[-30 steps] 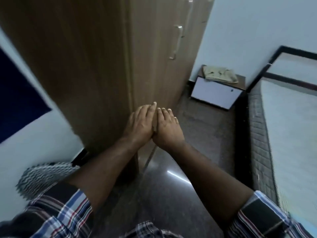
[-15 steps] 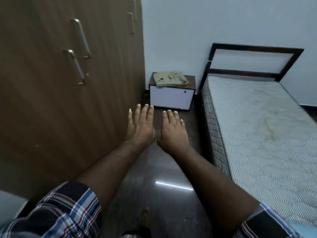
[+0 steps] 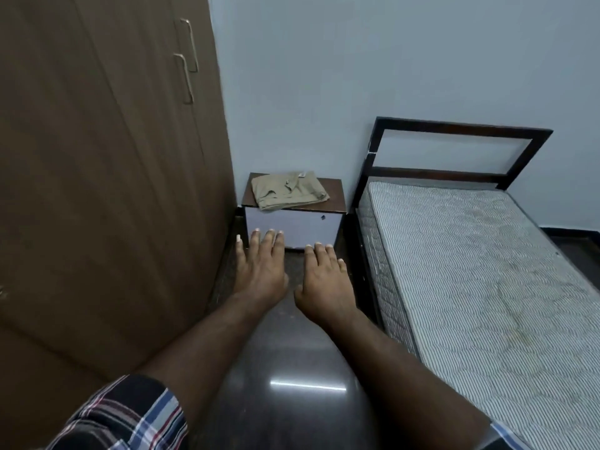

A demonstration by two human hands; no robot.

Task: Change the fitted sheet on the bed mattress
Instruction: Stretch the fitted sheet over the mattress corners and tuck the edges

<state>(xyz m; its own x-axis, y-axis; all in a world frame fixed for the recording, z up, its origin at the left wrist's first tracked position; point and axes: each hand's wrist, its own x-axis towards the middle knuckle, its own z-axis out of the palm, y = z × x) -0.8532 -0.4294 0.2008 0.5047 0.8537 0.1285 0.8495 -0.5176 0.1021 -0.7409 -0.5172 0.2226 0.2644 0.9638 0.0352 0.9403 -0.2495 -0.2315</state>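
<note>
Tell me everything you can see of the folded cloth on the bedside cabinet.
The folded cloth is khaki-beige, looks like soft cotton, and is folded into a rough, slightly rumpled rectangle with a small white tag at its far edge. It lies flat on the dark top of the bedside cabinet, one near corner hanging just over the front edge. Nothing else touches it; both hands are held out short of it. Whether it is a sheet, I cannot tell.

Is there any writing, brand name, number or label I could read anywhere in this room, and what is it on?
No readable text anywhere in this view.
Folded beige cloth on the bedside cabinet: a small pale tag at its upper edge, too small to read.
Cabinet front: a small dark mark, probably a lock or knob, no lettering visible.
Mattress, wardrobe, headboard: no labels visible.
</note>
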